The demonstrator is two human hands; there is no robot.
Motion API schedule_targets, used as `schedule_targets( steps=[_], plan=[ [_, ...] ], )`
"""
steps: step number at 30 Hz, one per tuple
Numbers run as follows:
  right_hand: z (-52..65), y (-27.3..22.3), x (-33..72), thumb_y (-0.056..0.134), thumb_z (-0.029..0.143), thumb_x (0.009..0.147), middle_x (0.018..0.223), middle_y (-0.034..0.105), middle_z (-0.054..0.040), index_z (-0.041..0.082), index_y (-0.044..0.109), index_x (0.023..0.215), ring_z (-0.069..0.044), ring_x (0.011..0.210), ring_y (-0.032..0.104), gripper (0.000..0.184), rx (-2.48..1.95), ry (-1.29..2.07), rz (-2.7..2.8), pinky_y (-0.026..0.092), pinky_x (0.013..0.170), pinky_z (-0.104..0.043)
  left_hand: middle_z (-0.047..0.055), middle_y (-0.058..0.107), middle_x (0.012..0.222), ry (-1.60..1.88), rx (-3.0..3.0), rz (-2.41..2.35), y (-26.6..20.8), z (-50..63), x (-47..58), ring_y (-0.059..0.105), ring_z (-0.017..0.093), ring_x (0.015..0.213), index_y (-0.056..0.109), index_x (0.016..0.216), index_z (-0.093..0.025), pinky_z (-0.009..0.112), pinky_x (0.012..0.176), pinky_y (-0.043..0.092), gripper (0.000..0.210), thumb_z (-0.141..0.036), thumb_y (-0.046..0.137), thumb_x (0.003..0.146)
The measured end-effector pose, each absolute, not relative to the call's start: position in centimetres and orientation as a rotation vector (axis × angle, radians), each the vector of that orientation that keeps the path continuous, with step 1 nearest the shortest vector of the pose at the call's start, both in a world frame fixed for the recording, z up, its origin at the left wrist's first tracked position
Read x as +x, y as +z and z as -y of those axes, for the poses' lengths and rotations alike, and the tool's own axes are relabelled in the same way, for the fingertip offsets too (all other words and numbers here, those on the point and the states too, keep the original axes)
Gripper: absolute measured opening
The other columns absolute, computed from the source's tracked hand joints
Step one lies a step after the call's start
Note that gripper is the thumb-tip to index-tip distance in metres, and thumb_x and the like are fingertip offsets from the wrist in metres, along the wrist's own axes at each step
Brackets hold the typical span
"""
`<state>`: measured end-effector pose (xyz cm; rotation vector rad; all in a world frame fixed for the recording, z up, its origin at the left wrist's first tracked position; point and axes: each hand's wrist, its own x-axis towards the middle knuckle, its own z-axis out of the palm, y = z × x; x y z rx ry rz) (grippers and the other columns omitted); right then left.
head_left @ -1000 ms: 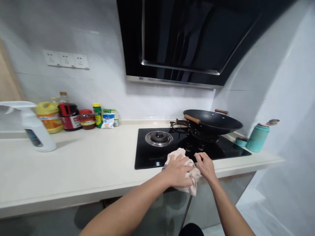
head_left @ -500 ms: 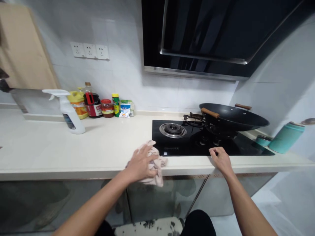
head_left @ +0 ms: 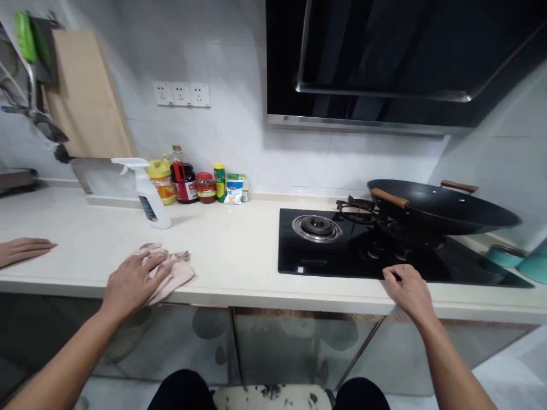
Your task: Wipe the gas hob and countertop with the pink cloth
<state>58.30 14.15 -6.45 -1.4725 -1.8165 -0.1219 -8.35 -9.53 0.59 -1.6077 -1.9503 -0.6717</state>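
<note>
My left hand (head_left: pixel 133 283) presses a crumpled pale pink cloth (head_left: pixel 177 270) against the white countertop (head_left: pixel 239 250), near its front edge. Its fingers lie bent over the cloth, which spreads out to the right of them. Curled into a loose fist with nothing in it, my right hand (head_left: pixel 409 289) rests on the counter's front edge. Just behind that fist is the black gas stove (head_left: pixel 307 256). A white spray bottle (head_left: pixel 151 199) stands upright behind the cloth.
Another person's hand (head_left: pixel 23 250) lies flat on the counter at far left. A black wok (head_left: pixel 444 208) sits on the right burner, below the range hood (head_left: pixel 376 68). Sauce bottles and a red-lidded jar (head_left: pixel 206 189) line the wall. Teal containers (head_left: pixel 504 257) stand at right.
My left hand has slid the cloth leftward along the counter, away from the stove. My right hand stays by the stove. The view has turned left, and another person's hand has come into sight.
</note>
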Motion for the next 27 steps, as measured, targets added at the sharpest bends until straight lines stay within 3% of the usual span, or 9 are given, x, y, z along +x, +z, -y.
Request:
schedule_targets(
  steps=[2, 6, 9, 12, 15, 20, 24, 27],
  plan=[
    [-13.8, -6.3, 58.2, 0.044, 0.051, 0.09, 0.102, 0.067, -0.0096, 0.024, 0.073, 0.086, -0.029, 0.099, 0.06, 0.04, -1.472, -0.125, 1.826, 0.045, 0.09, -0.043, 0.006, 0.072, 0.115, -0.6, -1.563, 1.937, -0.3, 9.6, -7.1, 0.057, 0.03, 0.119, 0.073, 0.106, -0.025, 0.044, 0.103, 0.043, 0.044, -0.05, 0.038, 0.096],
    [-13.1, -6.0, 57.6, 0.044, 0.05, 0.09, 0.104, 0.068, -0.0099, 0.024, 0.074, 0.09, -0.029, 0.1, 0.059, 0.04, -1.485, -0.139, 1.803, 0.045, 0.089, -0.043, 0.014, 0.068, 0.127, -0.528, -1.464, 1.961, -1.9, 8.7, -0.3, 0.058, 0.035, 0.119, 0.072, 0.119, -0.022, 0.046, 0.096, 0.043, 0.044, -0.05, 0.05, 0.094],
    [-12.8, -5.9, 57.3, 0.043, 0.051, 0.09, 0.104, 0.069, -0.0105, 0.023, 0.074, 0.089, -0.03, 0.101, 0.059, 0.041, -1.499, -0.133, 1.781, 0.044, 0.091, -0.044, 0.016, 0.068, 0.124, -0.592, -1.58, 1.874, -3.1, 7.7, 6.9, 0.06, 0.036, 0.114, 0.074, 0.117, -0.023, 0.049, 0.096, 0.042, 0.045, -0.053, 0.059, 0.088],
    [-12.7, -5.8, 57.4, 0.046, 0.053, 0.088, 0.101, 0.069, -0.0099, 0.024, 0.073, 0.086, -0.029, 0.102, 0.059, 0.04, -1.433, -0.027, 1.759, 0.044, 0.095, -0.045, 0.015, 0.065, 0.132, -0.685, -1.797, 1.769, -4.3, 6.1, 14.2, 0.055, 0.039, 0.121, 0.074, 0.12, -0.027, 0.054, 0.101, 0.039, 0.047, -0.053, 0.07, 0.081],
    [-11.9, -5.4, 57.6, 0.05, 0.057, 0.085, 0.103, 0.069, -0.0086, 0.024, 0.072, 0.085, -0.027, 0.103, 0.062, 0.039, -1.349, 0.159, 1.603, 0.045, 0.096, -0.041, 0.016, 0.058, 0.143, -0.67, -2.08, 1.695, -5.1, 4.0, 21.0, 0.051, 0.042, 0.126, 0.065, 0.134, -0.031, 0.059, 0.103, 0.036, 0.064, -0.058, 0.074, 0.076],
    [-7.3, -3.6, 55.4, 0.053, 0.06, 0.089, 0.109, 0.069, -0.0083, 0.025, 0.07, 0.094, -0.028, 0.108, 0.063, 0.039, -1.261, 0.323, 1.451, 0.047, 0.095, -0.039, 0.022, 0.046, 0.15, -0.613, -2.415, 1.475, -4.5, 0.8, 29.8, 0.048, 0.045, 0.128, 0.045, 0.149, -0.028, 0.062, 0.102, 0.036, 0.082, -0.055, 0.075, 0.077],
    [-2.8, -2.5, 51.3, 0.053, 0.056, 0.093, 0.123, 0.065, -0.0082, 0.027, 0.065, 0.114, -0.027, 0.117, 0.06, 0.037, -1.07, 0.535, 1.67, 0.048, 0.101, -0.04, 0.022, 0.049, 0.146, -0.751, -2.618, 1.272, -2.9, -0.6, 33.3, 0.049, 0.042, 0.128, 0.042, 0.147, -0.022, 0.059, 0.107, 0.036, 0.084, -0.049, 0.076, 0.075],
    [-1.4, -3.3, 49.1, 0.058, 0.054, 0.091, 0.148, 0.05, -0.0098, 0.029, 0.044, 0.145, -0.028, 0.136, 0.05, 0.061, -0.972, 0.629, 1.897, 0.043, 0.111, -0.045, 0.018, 0.062, 0.131, -0.951, -2.807, 1.228, -1.8, -0.9, 32.5, 0.055, 0.035, 0.122, 0.046, 0.141, -0.016, 0.05, 0.106, 0.042, 0.077, -0.045, 0.074, 0.075]
  ],
)
